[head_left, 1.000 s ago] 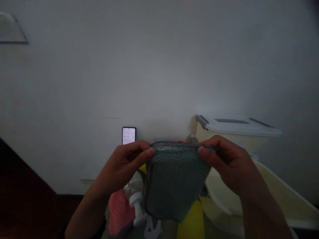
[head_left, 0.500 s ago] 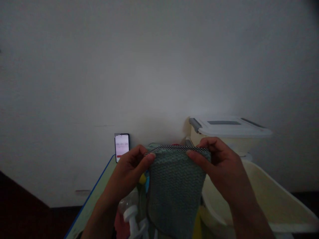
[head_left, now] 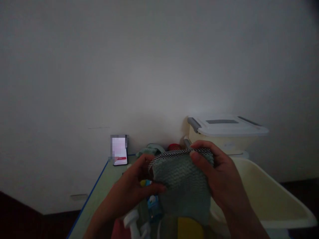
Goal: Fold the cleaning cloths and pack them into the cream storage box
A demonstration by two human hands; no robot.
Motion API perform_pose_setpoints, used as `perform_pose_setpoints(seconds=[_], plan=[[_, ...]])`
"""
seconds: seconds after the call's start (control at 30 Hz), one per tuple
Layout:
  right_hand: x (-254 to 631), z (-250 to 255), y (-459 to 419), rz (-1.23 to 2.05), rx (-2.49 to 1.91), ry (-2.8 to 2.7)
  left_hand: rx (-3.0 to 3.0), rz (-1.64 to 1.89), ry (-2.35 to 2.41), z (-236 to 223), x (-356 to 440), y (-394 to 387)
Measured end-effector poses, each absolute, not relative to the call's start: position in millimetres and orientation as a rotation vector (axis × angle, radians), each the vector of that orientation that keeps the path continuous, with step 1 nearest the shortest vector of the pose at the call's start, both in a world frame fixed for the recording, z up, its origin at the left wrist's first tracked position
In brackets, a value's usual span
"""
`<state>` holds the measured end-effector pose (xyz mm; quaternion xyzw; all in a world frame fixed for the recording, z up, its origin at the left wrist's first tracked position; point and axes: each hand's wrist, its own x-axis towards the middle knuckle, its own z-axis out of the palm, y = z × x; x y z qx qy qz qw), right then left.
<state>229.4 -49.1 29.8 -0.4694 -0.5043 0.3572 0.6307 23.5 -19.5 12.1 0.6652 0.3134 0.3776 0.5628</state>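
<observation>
A grey-green textured cloth (head_left: pixel 183 186) with a black-and-white checked edge hangs in front of me, held up between both hands. My right hand (head_left: pixel 214 169) pinches its top edge near the right corner, thumb in front and fingers behind. My left hand (head_left: pixel 139 186) has the left side, its thumb lower down across the front and its fingers behind the edge. Below the cloth, a blue bottle (head_left: pixel 153 204) and a white pump-top bottle (head_left: pixel 132 219) show in part. Something yellow (head_left: pixel 189 228) shows under the cloth's lower end.
A phone (head_left: pixel 119 151) leans against the wall at the back of the green table (head_left: pixel 99 192). Folded green cloth (head_left: pixel 154 148) and a red object (head_left: pixel 174 146) lie behind my hands. To the right are a cream basin (head_left: pixel 269 196) and a lidded storage box (head_left: pixel 226 131).
My left thumb has slid down the cloth's front, and the left corner has turned inward. The cloth's lower part has risen, uncovering the blue bottle and the yellow thing.
</observation>
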Motion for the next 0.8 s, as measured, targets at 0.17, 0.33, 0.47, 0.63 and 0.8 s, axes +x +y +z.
perform_pose_setpoints(seconds=[0.17,0.33,0.47,0.63,0.8], plan=[[228,31,-48,0.982,-0.86,-1.021,1.479,0.978,0.633,18,25,-23],[224,35,-46,1.075,-0.756,-0.893,1.431,1.043,0.619,19,25,-26],[224,35,-46,1.099,-0.734,-0.863,1.401,1.054,0.647,17,24,-28],[226,32,-51,1.075,-0.785,-0.968,1.38,0.955,0.554,10,21,-26],[223,30,-50,1.055,-0.788,-0.981,1.458,0.773,0.595,-2,27,-16]])
